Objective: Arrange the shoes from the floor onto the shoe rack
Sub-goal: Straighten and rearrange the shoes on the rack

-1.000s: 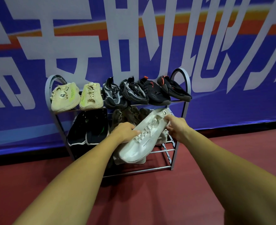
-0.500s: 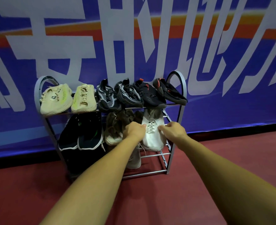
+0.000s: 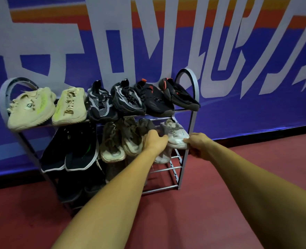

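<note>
The white sneaker (image 3: 176, 134) sits at the right end of the shoe rack's (image 3: 193, 121) middle shelf, just inside the right upright, with its rounded near end overhanging the front rail. Its upper is a pale mesh fabric with loose white laces. Both hands are on it. The left hand (image 3: 154, 142) has its fingers bent onto the sneaker's left side, and the right hand (image 3: 198, 143) pinches the near edge of the sole between curled fingers and thumb.

The rack is grey metal, with flat arched side frames and thin, shiny round tubes for shelves. On the top shelf there is a pair of chunky cream sneakers (image 3: 31, 108) with ridged soles, then a pair of black-and-grey knit sneakers (image 3: 101, 103), then a pair of matte black sneakers (image 3: 155, 99) with orange-red heel tabs.

On the middle shelf, from the left, come two smooth black slip-ons (image 3: 76, 150) edged with white piping, then two worn tan sneakers (image 3: 112, 142) with thick pale soles. A greyish shoe is partly hidden behind the left hand.

Another white shoe (image 3: 163, 158) shows just below the left wrist, but I cannot tell which rail carries it. Dark shoes lie in shadow on the lowest level.

The rack stands on a dull red floor (image 3: 184, 212), against a blue banner (image 3: 256, 114) with large pale lettering.
</note>
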Available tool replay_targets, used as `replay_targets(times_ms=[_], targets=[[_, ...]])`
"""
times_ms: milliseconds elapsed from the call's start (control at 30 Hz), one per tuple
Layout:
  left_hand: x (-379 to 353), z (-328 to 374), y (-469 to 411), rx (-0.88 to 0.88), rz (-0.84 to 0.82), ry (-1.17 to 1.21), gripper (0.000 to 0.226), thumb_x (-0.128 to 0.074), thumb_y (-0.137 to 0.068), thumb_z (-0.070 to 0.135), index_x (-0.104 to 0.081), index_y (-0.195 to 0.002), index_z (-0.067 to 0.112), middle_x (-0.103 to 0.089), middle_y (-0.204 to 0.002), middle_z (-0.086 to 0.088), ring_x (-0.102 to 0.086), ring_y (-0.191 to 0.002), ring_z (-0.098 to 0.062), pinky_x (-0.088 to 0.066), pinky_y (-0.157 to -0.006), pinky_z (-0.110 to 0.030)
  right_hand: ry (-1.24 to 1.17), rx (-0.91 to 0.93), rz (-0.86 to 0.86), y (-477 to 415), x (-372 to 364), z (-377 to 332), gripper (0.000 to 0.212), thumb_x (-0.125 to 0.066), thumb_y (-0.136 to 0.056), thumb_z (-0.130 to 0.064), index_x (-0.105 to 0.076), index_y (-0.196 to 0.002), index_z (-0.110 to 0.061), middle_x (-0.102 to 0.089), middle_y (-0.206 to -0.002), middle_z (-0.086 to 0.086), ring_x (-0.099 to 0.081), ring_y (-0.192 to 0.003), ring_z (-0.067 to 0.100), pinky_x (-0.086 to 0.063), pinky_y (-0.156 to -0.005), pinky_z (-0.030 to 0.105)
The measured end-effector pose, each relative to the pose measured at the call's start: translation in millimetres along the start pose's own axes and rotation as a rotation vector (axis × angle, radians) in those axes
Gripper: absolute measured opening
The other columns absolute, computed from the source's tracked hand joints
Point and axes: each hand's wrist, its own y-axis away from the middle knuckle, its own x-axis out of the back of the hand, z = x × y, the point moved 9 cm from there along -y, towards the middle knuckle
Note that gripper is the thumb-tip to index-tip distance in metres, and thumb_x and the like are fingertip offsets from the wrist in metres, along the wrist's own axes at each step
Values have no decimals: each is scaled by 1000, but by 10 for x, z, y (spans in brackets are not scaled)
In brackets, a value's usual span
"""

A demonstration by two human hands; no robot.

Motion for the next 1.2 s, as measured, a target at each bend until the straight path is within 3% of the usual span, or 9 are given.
replay_targets(times_ms=[133,267,400,500,667,867,967,1067,1200], targets=[[-138,201,3,-119,-117,-9,24,-65,-88,29,-75,-108,21,-75,-101,-2,-67,-91,-14,-46,-68,-17,24,-18,-71,-117,119,38,16,-56,-96,-5,-64,-97,-18,-53,-71,6,-40,-52,13,-29,-50,24],[-460,536,55,-224,-199,-36,37,-62,-87,19,-68,-124,18,-69,-120,-4,-64,-108,-19,-44,-81,-21,-121,-85,-113,-209,121,142,28,-54,-95,0,-65,-116,-14,-58,-91,10,-47,-69,15,-35,-56,27],[-466,709,85,-342,-1,-219,38,-53,-87,12,-65,-122,12,-62,-126,-14,-57,-117,-33,-49,-95,-37,-350,-148,-38,-316,151,229,32,-56,-87,3,-63,-118,1,-63,-96,13,-54,-76,19,-38,-57,28],[-307,545,81,-257,97,-282,27,-49,-95,20,-61,-115,7,-61,-120,-21,-57,-111,-40,-45,-84,-38,-377,-112,-16,-277,141,195,32,-55,-86,3,-63,-117,2,-65,-97,14,-53,-63,16,-38,-52,27],[-238,127,-107,-89,-88,-116,43,-47,-99,43,-66,-119,11,-69,-114,-16,-64,-109,-32,-44,-81,-26,-378,-63,-18,-201,65,135,32,-54,-83,6,-66,-112,-1,-70,-116,23,-60,-89,29,-45,-75,39],[-210,40,-155,-62,-203,-27,30,-65,-88,38,-71,-109,17,-71,-87,-4,-65,-73,-18,-42,-52,-22,-362,-8,-41,-149,41,78,33,-55,-92,6,-59,-119,-13,-69,-110,17,-56,-87,27,-43,-75,38],[-306,21,-123,-83,-272,-83,27,-65,-86,28,-71,-109,17,-74,-96,-3,-68,-80,-15,-53,-61,-26,-259,-9,-44,-192,-14,82,40,-62,-91,1,-55,-129,-12,-68,-115,18,-68,-97,30,-53,-80,39],[-332,48,-106,-111,-284,-106,27,-64,-83,28,-73,-107,18,-76,-92,-2,-72,-82,-17,-58,-77,-31,-53,12,17,-218,23,75,26,-70,-86,-2,-64,-111,-1,-70,-98,17,-67,-83,27,-55,-71,36],[-331,84,-44,-195,-305,-211,25,-64,-84,23,-71,-108,19,-75,-92,1,-67,-79,-9,-49,-67,-20,200,134,41,-125,52,-99,27,-70,-85,-12,-65,-110,-3,-66,-104,11,-65,-102,30,-54,-83,38]])
